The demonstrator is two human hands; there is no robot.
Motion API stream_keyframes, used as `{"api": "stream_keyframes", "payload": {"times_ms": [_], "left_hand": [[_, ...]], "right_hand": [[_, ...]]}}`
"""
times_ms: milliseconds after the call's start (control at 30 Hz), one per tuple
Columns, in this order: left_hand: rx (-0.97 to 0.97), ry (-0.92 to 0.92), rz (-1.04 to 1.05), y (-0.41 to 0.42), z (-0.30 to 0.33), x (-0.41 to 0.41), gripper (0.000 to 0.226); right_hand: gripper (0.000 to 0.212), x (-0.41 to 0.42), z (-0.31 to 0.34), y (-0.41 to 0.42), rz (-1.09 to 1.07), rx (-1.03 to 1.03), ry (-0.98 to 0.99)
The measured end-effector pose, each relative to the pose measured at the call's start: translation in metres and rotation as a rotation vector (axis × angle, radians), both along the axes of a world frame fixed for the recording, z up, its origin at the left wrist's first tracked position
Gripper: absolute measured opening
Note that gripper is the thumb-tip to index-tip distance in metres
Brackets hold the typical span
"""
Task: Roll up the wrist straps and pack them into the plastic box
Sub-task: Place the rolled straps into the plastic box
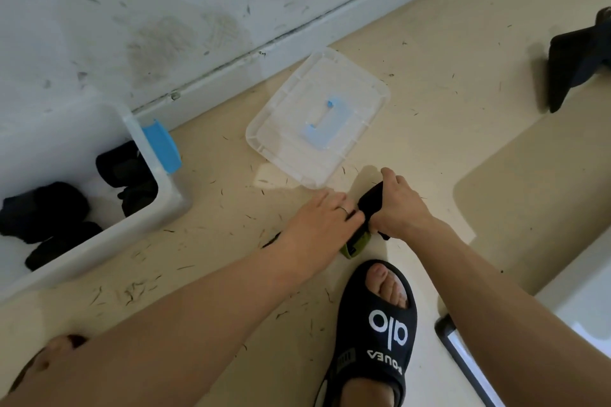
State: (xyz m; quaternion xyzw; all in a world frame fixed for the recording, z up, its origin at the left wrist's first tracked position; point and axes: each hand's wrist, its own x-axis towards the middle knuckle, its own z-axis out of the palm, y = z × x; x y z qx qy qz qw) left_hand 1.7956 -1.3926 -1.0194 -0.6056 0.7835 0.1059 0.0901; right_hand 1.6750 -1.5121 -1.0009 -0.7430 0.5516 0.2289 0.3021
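Right hand (398, 208) grips the wrist strap (370, 200) on the floor; left hand (322, 218) pinches its near end; plastic box (165, 205) lies well left

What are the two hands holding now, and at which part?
Both hold one black wrist strap on the floor. The right hand grips its upper black part; the left hand holds its middle, above the green end.
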Motion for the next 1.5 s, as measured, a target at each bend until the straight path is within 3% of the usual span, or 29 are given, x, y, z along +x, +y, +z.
{"api": "stream_keyframes", "payload": {"times_ms": [267,433,633,767,900,1100,1333,1500], "left_hand": [[0.053,0.013,0.093,-0.003,0.002,0.006,0.057],[-0.022,0.266,0.291,0.001,0.04,0.074,0.065],[-0.162,0.254,0.684,0.05,0.122,0.188,0.062],[-0.205,0.13,0.907,0.111,0.134,0.251,0.061],[-0.111,0.048,1.049,0.172,0.113,0.288,0.063],[-0.015,-0.073,1.007,0.231,0.077,0.308,0.07],[-0.064,-0.181,0.955,0.238,0.073,0.318,0.068],[-0.155,-0.235,0.968,0.247,0.069,0.313,0.065]], "right_hand": [[0.097,0.024,0.025,-0.021,-0.022,-0.085,-0.019],[0.108,0.075,0.08,-0.031,-0.054,-0.201,-0.356],[0.099,0.15,0.145,0.001,0.015,-0.109,-0.809],[0.087,0.21,0.151,0.05,0.268,-0.043,-0.912],[0.073,0.258,0.123,0.097,0.659,-0.082,-0.859],[0.067,0.313,0.07,0.142,1.087,-0.32,-0.583],[0.08,0.332,0.044,0.161,1.179,-0.535,-0.302],[0.085,0.33,0.04,0.168,1.126,-0.558,-0.269]]}}
